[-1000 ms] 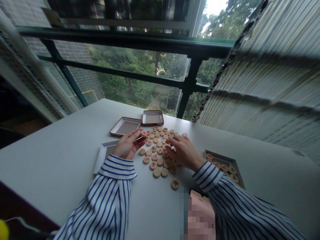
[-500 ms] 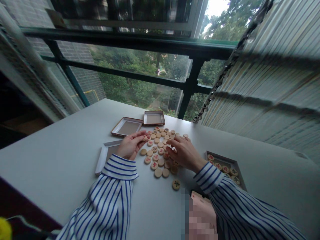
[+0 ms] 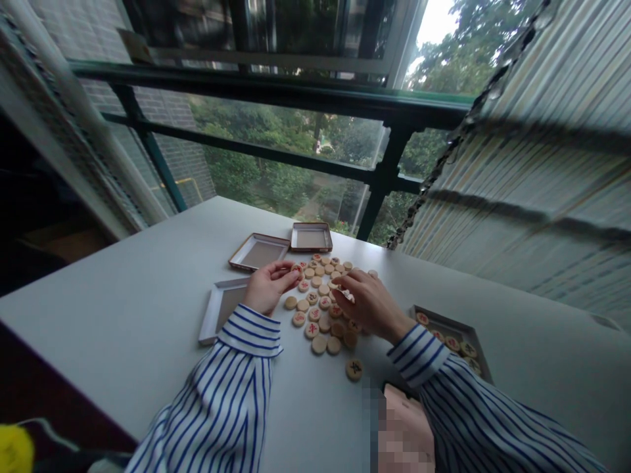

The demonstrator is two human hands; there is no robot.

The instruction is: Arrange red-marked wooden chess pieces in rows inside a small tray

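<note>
Many round wooden Chinese chess pieces (image 3: pixel 319 345) lie loosely spread on a white table (image 3: pixel 148 289), some with red or black characters showing and others blank side up. My left hand (image 3: pixel 269 286) is closed at the left edge of the spread, pinching one red-marked Chinese chess piece (image 3: pixel 297 270) between thumb and fingers. Over the right part of the spread, my right hand (image 3: pixel 367 299) has curled fingers with the thumb apart from them. Its fingertips are right by a pale piece (image 3: pixel 334 285), and the palm hides some pieces.
Left of the spread are a shallow open box (image 3: pixel 210 312), a brown-edged tray (image 3: pixel 259 253) and a smaller tray (image 3: pixel 311 238). On the right, a grey box (image 3: pixel 480 345) holds several pieces. A pink object (image 3: pixel 407 420) lies near me, partly blurred. A window railing (image 3: pixel 276 157) stands behind.
The whole view has shifted slightly. In my left hand the piece has turned, so its red mark now faces me. My right hand stays over the same part of the spread.
</note>
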